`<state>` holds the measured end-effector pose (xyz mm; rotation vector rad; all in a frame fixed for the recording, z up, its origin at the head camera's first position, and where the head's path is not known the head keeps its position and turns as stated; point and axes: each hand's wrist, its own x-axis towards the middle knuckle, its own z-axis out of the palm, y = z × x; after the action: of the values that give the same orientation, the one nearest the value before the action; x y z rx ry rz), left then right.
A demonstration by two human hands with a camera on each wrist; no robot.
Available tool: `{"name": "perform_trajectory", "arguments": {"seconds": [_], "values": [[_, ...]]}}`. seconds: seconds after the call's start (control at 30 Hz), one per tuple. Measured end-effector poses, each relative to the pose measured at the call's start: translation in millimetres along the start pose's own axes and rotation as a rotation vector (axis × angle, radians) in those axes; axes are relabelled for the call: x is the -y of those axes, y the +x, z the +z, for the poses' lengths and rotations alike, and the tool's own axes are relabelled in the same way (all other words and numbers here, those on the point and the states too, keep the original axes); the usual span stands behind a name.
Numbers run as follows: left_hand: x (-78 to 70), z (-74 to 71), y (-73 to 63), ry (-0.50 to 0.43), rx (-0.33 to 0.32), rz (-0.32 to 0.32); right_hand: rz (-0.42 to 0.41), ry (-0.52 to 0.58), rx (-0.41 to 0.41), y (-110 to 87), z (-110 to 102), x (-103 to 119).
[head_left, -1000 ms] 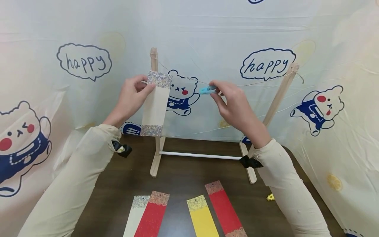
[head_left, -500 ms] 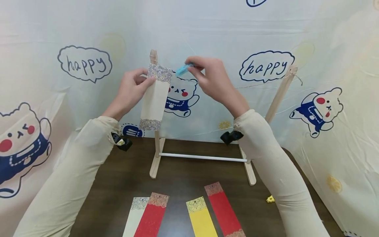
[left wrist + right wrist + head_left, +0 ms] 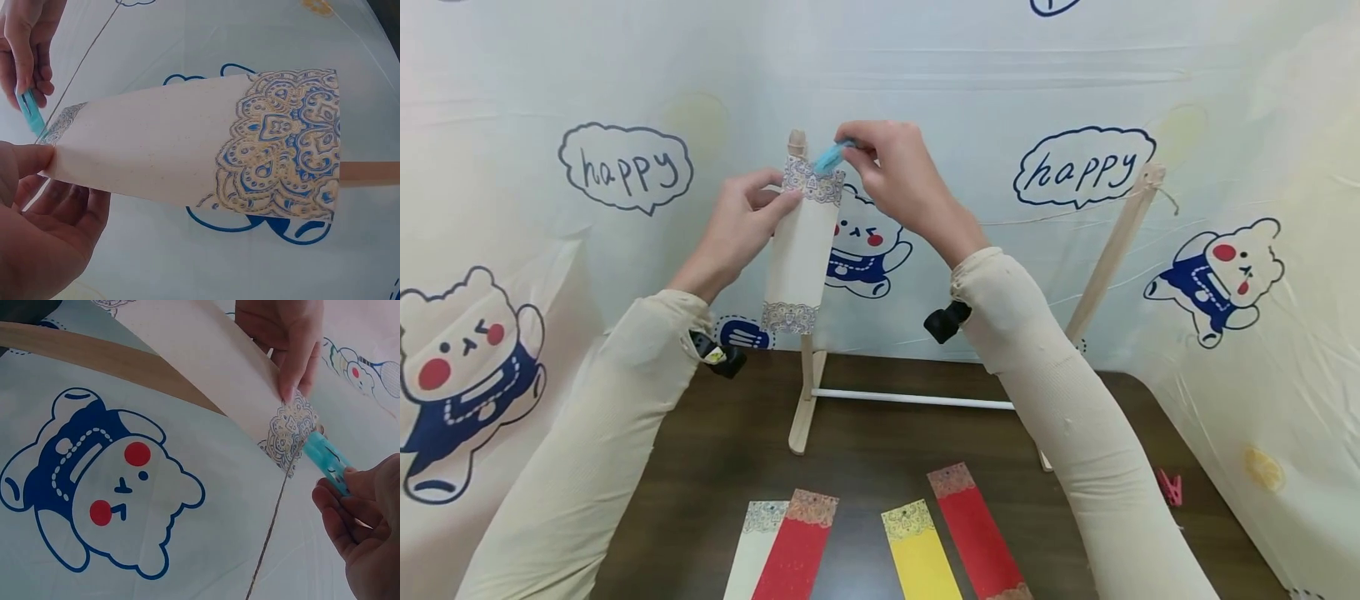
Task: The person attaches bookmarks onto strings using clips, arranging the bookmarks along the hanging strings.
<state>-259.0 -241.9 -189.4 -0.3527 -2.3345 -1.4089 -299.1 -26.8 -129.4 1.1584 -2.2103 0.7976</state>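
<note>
1. Head view: the left hand pinches the card by its left edge near the top, thumb on the front face and fingers behind; the right hand pinches the blue clip between thumb and fingers
2. The clip's nose is at the card's upper patterned band, slanting down and left from the right hand; whether its mouth is parted, and whether it has both card and string inside, I cannot tell
3. The step in hand looks like clipping the card to the string; to do it well, I would keep the left hand steady, square the top edge to the string, squeeze the clip wide, seat it over both, and tug lightly before letting go of the card
4. The card hangs in front of the left post, above the bench; its long axis is close to upright, tilted so the lower end sits a little to the left, with the pale face towards the head camera and the patterned ends up and down
5. Farther out, the string rises to the right post, and a white rod runs low from the left post
6. Nearer the wearer lie a pale strip partly under the left red strip, a yellow strip and the right red strip; a pink clip lies beside the right sleeve
</note>
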Motion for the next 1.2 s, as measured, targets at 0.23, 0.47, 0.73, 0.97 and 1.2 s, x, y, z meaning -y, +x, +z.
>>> {"name": "perform_trajectory", "arguments": {"seconds": [0.23,0.47,0.73,0.97,1.2], "values": [[2.8,0.1,0.9,-0.010,-0.006,0.020,0.022,-0.005,-0.007,4.2,0,-2],[2.1,-1.0,0.7,-0.002,-0.005,0.031,0.028,0.037,0.020,6.6,-2,-2],[-1.5,-1.5,-1.2,0.004,-0.005,0.023,0.063,0.051,0.054,10.4,-3,-3],[-4.0,-1.4,-0.5,-0.002,-0.009,0.023,0.127,0.153,0.063,13.4,-4,-10],[-4.2,-1.4,2.2,-0.014,0.006,0.027,0.140,0.258,0.078,11.5,-4,-19]]}}
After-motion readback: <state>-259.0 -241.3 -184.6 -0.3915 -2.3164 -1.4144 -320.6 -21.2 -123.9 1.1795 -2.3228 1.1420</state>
